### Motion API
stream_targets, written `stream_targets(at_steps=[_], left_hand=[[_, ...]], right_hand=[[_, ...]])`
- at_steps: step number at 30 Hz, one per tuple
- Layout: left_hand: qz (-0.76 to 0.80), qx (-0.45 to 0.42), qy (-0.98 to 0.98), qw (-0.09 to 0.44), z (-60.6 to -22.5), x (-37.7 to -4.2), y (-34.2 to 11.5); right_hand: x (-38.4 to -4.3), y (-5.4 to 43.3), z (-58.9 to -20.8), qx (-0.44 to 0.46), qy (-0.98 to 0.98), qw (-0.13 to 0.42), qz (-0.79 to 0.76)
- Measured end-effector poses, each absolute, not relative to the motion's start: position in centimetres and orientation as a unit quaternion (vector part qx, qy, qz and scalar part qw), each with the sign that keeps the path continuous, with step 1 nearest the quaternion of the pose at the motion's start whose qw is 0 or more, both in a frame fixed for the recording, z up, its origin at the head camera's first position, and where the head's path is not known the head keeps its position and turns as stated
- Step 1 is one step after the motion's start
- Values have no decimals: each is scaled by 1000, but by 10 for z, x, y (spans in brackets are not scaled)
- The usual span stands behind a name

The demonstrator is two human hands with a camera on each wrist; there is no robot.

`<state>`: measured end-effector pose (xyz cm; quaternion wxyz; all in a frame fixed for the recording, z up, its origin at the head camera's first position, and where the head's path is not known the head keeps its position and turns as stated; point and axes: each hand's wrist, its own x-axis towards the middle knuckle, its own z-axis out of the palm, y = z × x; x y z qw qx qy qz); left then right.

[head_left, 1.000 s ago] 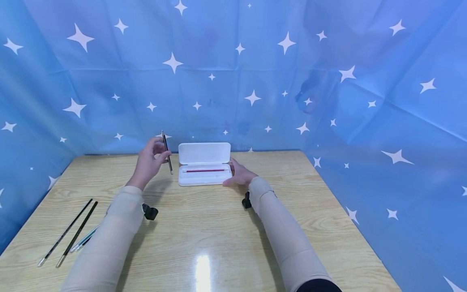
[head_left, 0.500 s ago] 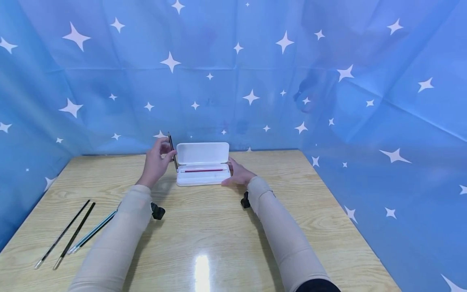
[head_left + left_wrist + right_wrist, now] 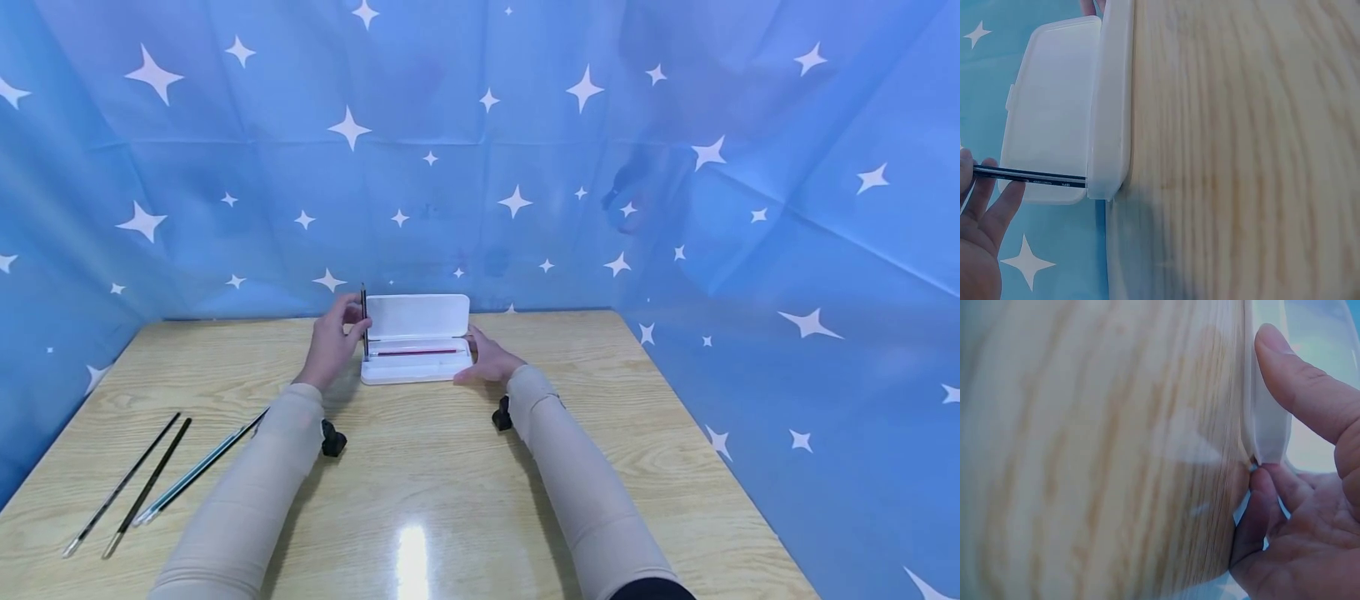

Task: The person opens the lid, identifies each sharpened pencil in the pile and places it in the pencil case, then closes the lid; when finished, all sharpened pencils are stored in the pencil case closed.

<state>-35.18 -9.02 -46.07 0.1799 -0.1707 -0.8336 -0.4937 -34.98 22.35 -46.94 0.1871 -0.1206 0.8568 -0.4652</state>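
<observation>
My left hand [image 3: 332, 346] pinches a black pencil [image 3: 1041, 179] between thumb and fingers. The pencil stands nearly upright, its lower end at the left end of the open white pencil case [image 3: 416, 370]. Inside the case tray lies a red pencil [image 3: 417, 352], running lengthwise. The case's lid [image 3: 418, 317] is raised at the back. My right hand [image 3: 491, 358] grips the case's right end, thumb toward the front and fingers round the far side. In the right wrist view, the fingertips [image 3: 1263, 481] touch the case's end wall.
On the table's left side lie a dark pencil [image 3: 123, 483], a black pencil [image 3: 148, 485] and a teal pencil [image 3: 197, 468] with another dark one beside it, partly behind the left sleeve [image 3: 255, 492]. A blue starry curtain [image 3: 450, 150] stands behind the table edge.
My left hand has moved right with the black pencil, from beside the case to its left end; the pencil has turned more upright. My right hand stays on the case.
</observation>
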Motion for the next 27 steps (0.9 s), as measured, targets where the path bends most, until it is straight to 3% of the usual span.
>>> stream_targets(at_steps=[16,27], left_hand=[[-324,-245,-908,102,-453,-360,-55],[-257,-269,-923,96,-459,-360,-39]], right_hand=[[-346,221,-463,-115,846,185,-486],[-346,218,-460,-115,844,190,-489]])
